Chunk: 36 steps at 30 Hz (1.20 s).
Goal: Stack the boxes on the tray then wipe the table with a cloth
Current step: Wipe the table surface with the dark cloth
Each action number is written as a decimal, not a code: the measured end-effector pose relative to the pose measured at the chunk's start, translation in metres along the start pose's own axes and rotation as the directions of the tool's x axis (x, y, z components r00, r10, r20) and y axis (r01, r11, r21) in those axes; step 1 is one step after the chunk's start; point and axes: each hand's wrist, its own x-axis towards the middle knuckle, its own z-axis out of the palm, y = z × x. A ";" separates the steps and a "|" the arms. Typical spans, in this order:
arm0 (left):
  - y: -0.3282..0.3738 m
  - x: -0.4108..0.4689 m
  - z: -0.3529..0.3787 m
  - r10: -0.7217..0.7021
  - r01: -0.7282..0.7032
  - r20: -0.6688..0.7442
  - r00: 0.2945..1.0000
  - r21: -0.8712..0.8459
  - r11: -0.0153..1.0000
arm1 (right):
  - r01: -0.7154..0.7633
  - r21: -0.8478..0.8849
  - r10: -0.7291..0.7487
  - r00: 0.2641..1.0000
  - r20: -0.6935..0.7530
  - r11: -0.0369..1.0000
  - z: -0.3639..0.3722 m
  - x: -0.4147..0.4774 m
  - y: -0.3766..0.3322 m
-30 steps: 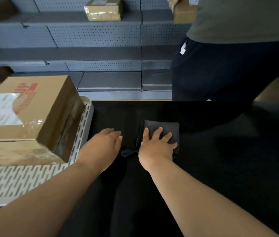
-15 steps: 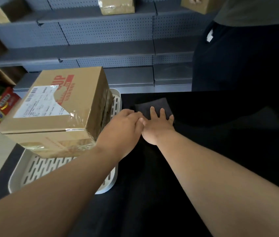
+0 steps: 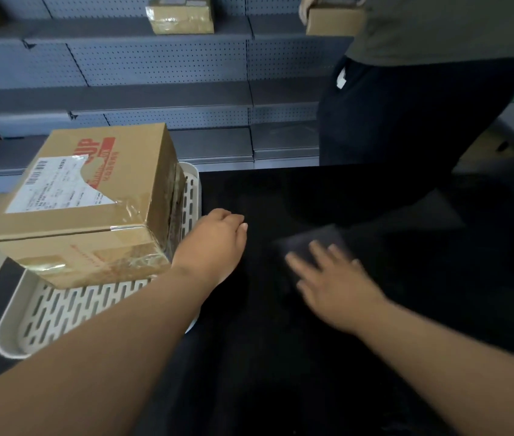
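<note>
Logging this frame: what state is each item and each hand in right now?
Cardboard box: taped shut, on tray.
Tray: on table, loaded.
Cloth: flat on table, under right hand.
Right hand: open, fingers spread, blurred.
Left hand: loosely curled, empty, beside tray.
Table: black, bare near front.

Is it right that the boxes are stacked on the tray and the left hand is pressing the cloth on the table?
Not quite. In the head view the right hand presses the cloth on the table; the left hand lies beside the tray. The boxes are stacked there.
</note>
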 end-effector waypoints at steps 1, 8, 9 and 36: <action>0.000 -0.002 0.001 0.005 -0.005 0.001 1.000 0.008 1.000 | -0.166 0.072 0.165 0.986 0.018 0.983 -0.008 0.014 0.020; -0.009 -0.009 0.008 -0.012 0.012 0.009 1.000 0.043 0.999 | -0.195 0.102 0.194 0.981 0.014 0.976 -0.002 -0.005 -0.079; -0.008 -0.009 0.010 -0.012 0.011 0.010 1.000 0.043 0.999 | -0.095 0.075 0.093 0.995 0.029 0.993 0.006 -0.023 -0.102; 0.012 -0.026 0.032 0.040 -0.050 0.102 0.994 0.099 0.994 | -0.513 0.071 0.514 0.858 0.013 0.855 0.002 -0.026 0.005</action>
